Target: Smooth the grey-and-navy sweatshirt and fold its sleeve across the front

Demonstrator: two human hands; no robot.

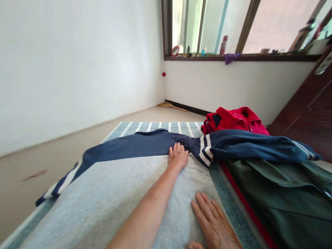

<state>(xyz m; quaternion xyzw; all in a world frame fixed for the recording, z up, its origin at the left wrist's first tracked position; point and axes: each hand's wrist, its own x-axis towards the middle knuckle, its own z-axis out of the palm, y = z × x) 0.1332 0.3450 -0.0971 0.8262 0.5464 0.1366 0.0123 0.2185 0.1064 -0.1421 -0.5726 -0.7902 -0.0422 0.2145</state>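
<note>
A grey shirt (109, 186) with a navy upper part and white-striped sleeves lies spread out in front of me. My left hand (178, 156) rests on it where navy meets grey, near the right shoulder, its fingers lying on the cloth and slightly bent. Lower down, my right hand (214, 223) is flat on the grey cloth by the right edge, fingers stretched out. Navy cloth (254, 145) with white stripes at its far end runs on to the right from the striped sleeve; whether it is a separate garment I cannot tell.
Beneath the shirt is a blue-green striped mat (155, 127). Dark green clothing (282, 193) lies on the right, with folded red clothes (238, 119) behind. A windowsill (197, 58) holds a small mirror and bottles. A brown door (303, 100) stands at the right.
</note>
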